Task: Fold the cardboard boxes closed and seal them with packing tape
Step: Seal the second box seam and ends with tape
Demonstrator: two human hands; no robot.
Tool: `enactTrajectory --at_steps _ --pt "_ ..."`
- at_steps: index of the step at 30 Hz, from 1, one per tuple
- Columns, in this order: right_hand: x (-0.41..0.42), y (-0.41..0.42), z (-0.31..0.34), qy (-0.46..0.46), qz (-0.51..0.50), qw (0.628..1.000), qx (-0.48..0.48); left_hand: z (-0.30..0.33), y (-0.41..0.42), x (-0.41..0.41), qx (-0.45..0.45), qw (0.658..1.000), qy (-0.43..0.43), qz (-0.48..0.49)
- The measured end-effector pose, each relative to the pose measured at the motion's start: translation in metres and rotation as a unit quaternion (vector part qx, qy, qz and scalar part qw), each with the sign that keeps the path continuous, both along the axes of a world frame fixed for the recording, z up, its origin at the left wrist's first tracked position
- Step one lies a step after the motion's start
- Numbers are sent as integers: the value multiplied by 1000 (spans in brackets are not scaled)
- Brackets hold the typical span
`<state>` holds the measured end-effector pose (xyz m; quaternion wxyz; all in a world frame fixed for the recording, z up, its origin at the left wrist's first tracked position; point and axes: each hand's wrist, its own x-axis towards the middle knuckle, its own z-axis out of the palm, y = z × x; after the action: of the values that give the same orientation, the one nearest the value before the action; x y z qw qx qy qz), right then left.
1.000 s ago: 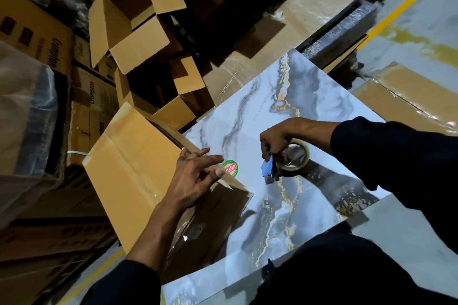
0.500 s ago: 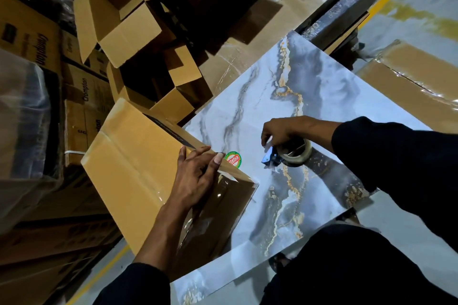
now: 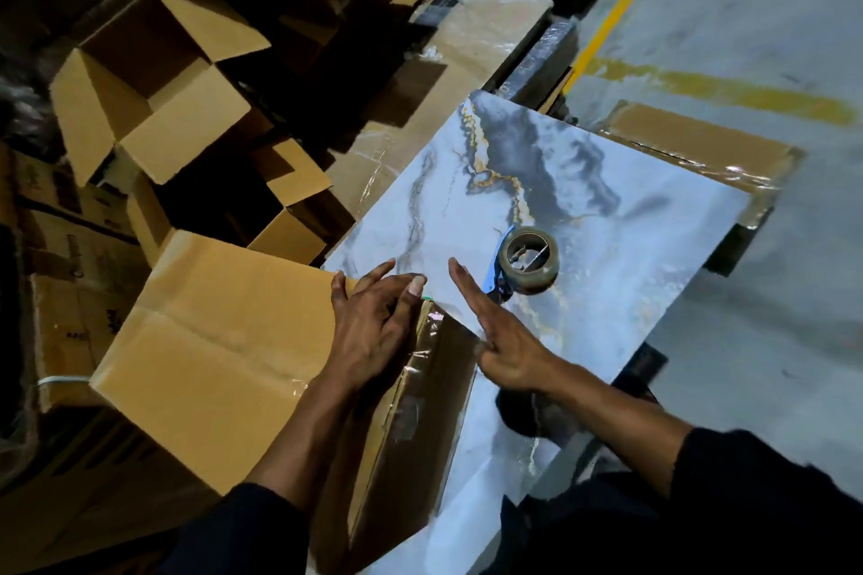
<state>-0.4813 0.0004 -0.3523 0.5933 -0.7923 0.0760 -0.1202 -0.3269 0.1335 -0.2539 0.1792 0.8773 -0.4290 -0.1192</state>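
A person's left hand (image 3: 373,322) lies flat on the near corner of a closed cardboard box (image 3: 224,341), fingers straight and slightly spread, pressing where clear tape wraps over the edge. The right hand (image 3: 504,341) hovers just beside it above the box's shaded side, open, with one finger stretched forward and the others loosely bent; it holds nothing. Whether it touches the box cannot be told. The box sits tilted against the near left edge of a marble-patterned slab (image 3: 607,210), its broad top face up and its long side running from the lower left toward the hands. The taped seam appears to run down the shaded side toward the viewer, glinting in places. A roll of packing tape (image 3: 530,259) rests on the slab with its hole facing up, beyond the right hand and to its right, near but apart, with a blue cutter tab (image 3: 495,278) at its near edge. The right hand is clearly the nearer one to the roll, so picking it up again would likely fall to that hand, reaching forward. To the far left, several open boxes (image 3: 154,107) stand with flaps raised, apparently waiting. Grey floor with a yellow line (image 3: 616,5) lies to the right.
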Motion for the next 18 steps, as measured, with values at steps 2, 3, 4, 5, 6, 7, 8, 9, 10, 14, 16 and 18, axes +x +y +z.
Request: enactTrajectory --at_steps 2,3,4,5,6,7,8,9,10,14,16,18 --pt "-6 24 0 -15 -22 1000 -8 -5 2 0 -3 1000 -16 -2" --pt "-10 37 -1 -19 -28 999 -16 -6 2 -1 -7 1000 -21 -1" --pt "-13 50 -2 -22 -33 999 -20 -6 2 -2 -12 1000 -22 0" --pt "-15 62 -1 -22 -38 999 -23 -5 0 -4 -13 1000 -22 0" --pt "-17 73 -1 -19 -47 998 -29 -4 -1 -5 -9 1000 -21 -3" --pt "-17 81 -1 -11 -60 997 -42 -3 -2 -6 -6 1000 -22 -8" --pt "-16 88 -1 1 -75 995 -62 -3 -3 -6 -3 1000 -23 -12" --pt "-15 93 -1 17 -90 992 -83 -2 -4 -6 0 1000 -23 -11" --pt "-13 95 -1 35 -105 989 -103 -2 -5 -6 2 1000 -18 -7" --pt "-18 99 -4 91 -117 974 -173 -3 -4 -1 6 1000 18 -4" --pt "-29 100 -16 91 -94 972 -195 -2 -3 1 32 999 0 -28" --pt "-44 100 -29 80 -90 974 -193 -2 2 3 81 992 -64 -75"
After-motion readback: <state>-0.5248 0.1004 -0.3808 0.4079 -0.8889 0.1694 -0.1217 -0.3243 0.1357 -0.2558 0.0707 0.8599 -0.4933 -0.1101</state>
